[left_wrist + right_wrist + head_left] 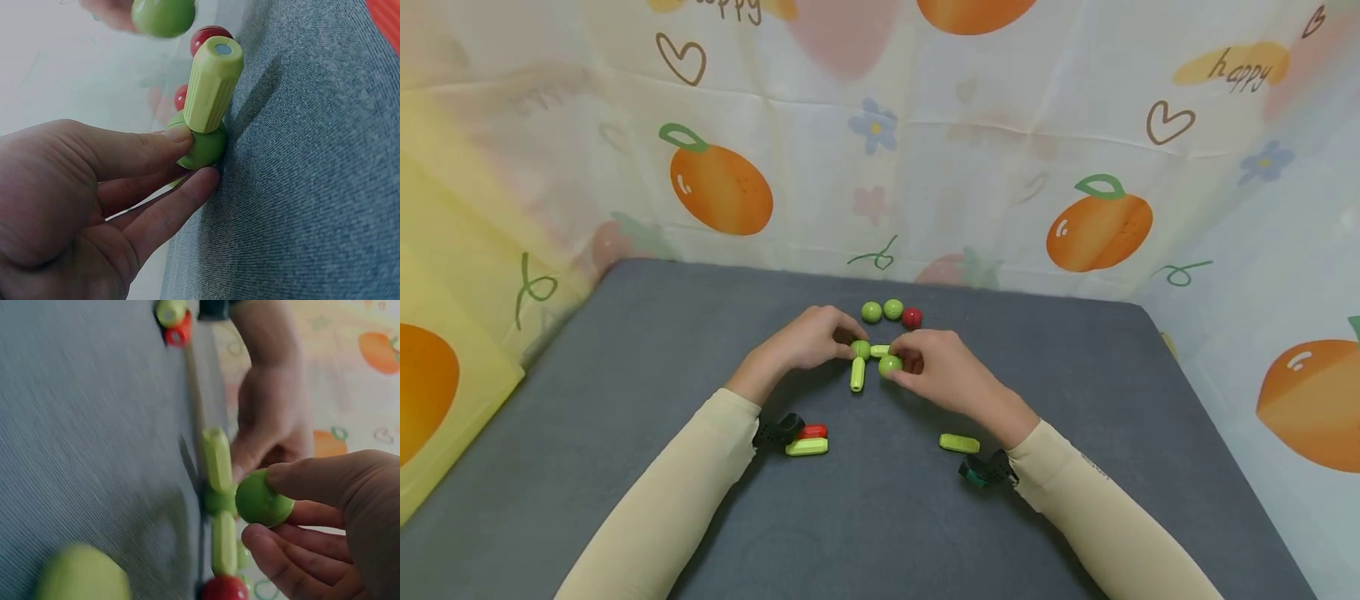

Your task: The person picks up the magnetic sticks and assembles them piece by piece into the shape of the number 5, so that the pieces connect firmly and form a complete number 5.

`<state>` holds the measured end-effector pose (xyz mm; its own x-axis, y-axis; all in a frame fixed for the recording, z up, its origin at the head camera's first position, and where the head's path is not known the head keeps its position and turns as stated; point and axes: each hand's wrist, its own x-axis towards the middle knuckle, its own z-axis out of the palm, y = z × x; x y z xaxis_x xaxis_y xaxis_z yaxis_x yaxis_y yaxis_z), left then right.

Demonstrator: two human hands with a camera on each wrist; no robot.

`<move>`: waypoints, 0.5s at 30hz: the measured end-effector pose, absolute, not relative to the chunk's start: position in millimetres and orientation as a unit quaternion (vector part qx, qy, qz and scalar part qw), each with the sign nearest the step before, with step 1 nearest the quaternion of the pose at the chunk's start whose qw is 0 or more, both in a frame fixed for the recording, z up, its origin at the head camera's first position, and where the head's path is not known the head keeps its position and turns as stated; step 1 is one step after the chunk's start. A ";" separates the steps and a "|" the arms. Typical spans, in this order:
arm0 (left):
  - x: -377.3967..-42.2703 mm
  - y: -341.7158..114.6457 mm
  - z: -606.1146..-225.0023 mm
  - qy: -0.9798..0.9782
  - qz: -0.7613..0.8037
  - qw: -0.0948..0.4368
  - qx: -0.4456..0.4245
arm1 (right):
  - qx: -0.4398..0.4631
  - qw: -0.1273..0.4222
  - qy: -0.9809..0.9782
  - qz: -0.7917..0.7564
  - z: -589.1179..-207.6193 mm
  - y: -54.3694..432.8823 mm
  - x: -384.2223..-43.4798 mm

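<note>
My left hand pinches a green ball between thumb and fingers, low over the table. From that ball a ribbed yellow-green stick points toward me, with a grey disc in its end. A second yellow-green stick runs off to the right, ending at a red ball; the right hand hides this red ball in the head view. In my right hand, thumb and fingertips grip another green ball, just apart from the joined pieces.
Behind the hands, two green balls and a red ball sit in a row. By the left wrist lie a red stick and a yellow-green one. Another yellow-green stick lies near the right wrist. A printed curtain surrounds the grey table.
</note>
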<state>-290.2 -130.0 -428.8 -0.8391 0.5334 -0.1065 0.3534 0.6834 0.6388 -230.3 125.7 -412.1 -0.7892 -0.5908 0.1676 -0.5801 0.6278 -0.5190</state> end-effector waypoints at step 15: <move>-291.2 -129.8 -431.2 0.904 0.319 0.142 0.245 | -0.380 0.015 0.879 -0.288 -436.6 105.9 -202.2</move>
